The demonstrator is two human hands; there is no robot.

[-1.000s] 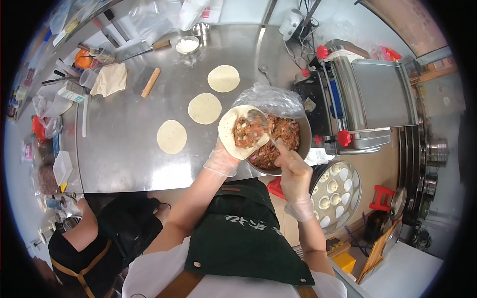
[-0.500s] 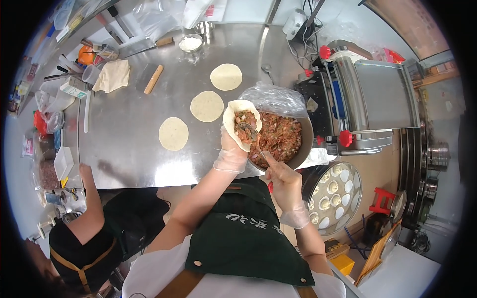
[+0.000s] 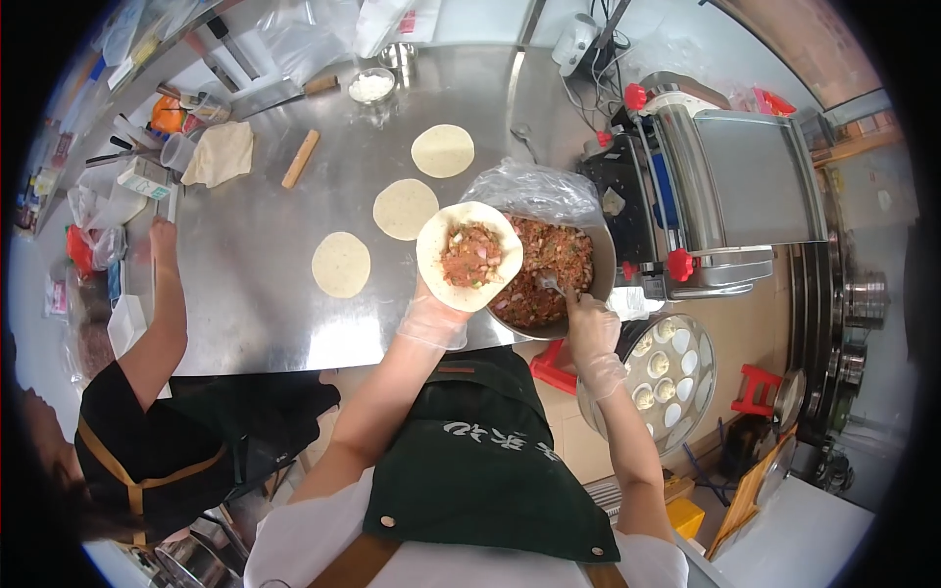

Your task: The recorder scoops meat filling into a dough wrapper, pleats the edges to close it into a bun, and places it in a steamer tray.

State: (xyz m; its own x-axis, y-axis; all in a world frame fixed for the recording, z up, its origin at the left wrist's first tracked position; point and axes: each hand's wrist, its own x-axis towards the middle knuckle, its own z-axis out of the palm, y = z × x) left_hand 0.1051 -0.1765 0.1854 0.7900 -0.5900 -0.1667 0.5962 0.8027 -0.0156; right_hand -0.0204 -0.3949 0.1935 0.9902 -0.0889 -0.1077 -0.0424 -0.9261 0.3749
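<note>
My left hand (image 3: 437,312), in a clear plastic glove, holds up a round dough wrapper (image 3: 429,245) from below. A mound of chopped meat filling (image 3: 471,257) lies in the middle of the wrapper, and the fingers beneath are mostly hidden. Just to the right stands a deep metal bowl (image 3: 606,267) of the same meat mixture (image 3: 534,240). Gloved as well, my right hand (image 3: 594,338) grips a spoon (image 3: 551,282) whose head is dipped into the mixture. Clear plastic film (image 3: 534,194) is bunched over the bowl's far side.
Three flat dough rounds (image 3: 407,209) lie on the steel table (image 3: 265,245). A wooden-handled tool (image 3: 301,159) and a bowl of white stuff (image 3: 372,86) sit farther back. At right stand a dough roller machine (image 3: 686,186) and a round bun tray (image 3: 676,431). A co-worker's arm (image 3: 172,304) reaches in at left.
The spoon has left the wrapper and gone right, down into the bowl. My left hand has moved slightly left, its wrapper now spread flatter. The co-worker's arm reaches farther up the table.
</note>
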